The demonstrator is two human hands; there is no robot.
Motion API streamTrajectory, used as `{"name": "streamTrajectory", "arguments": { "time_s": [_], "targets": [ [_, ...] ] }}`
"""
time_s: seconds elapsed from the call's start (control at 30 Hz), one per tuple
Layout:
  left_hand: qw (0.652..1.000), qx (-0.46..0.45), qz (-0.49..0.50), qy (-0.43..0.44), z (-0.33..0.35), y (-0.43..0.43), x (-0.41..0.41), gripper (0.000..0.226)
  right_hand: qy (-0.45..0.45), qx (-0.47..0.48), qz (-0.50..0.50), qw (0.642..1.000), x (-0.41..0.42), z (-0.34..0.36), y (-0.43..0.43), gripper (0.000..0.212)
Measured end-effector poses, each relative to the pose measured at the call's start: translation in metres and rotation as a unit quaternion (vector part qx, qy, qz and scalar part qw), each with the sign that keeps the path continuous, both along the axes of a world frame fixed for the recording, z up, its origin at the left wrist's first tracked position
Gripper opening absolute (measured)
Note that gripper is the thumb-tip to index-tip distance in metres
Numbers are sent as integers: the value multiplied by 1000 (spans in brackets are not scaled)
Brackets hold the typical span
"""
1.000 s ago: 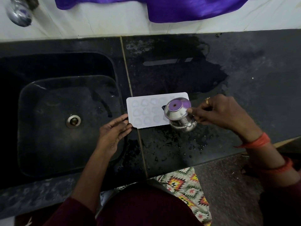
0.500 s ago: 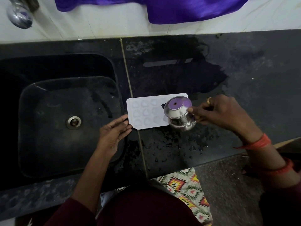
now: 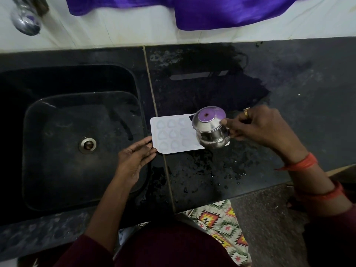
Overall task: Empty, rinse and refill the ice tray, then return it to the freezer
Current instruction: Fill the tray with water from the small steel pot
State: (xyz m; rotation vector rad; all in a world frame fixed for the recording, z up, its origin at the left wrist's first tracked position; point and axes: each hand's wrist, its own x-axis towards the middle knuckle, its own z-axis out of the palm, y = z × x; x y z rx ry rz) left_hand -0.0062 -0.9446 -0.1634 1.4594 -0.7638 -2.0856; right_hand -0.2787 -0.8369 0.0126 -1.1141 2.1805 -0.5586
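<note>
So our right hand (image 3: 258, 128) grips the steel pot (image 3: 210, 128) over the ice tray (image 3: 171, 133), left hand (image 3: 134, 158) straight-fingered, bracing its edge (pour slowly).

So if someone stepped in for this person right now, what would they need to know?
Left hand: open, touching the left edge of the ice tray.
Right hand: grips a steel pot tilted over the tray's right end.
The tray lies flat on the wet counter beside the sink.
Refilling seems under way; cell levels unclear.
To do: finish filling, carry to freezer.
</note>
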Motion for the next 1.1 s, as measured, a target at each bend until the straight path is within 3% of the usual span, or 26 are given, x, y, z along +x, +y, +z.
{"name": "streamTrajectory", "arguments": {
  "time_s": [1.1],
  "targets": [
    [1000,4,-3,-1,1,0,1,22,-21,34,12,999,-7,-8,-17,36]
  ]
}}
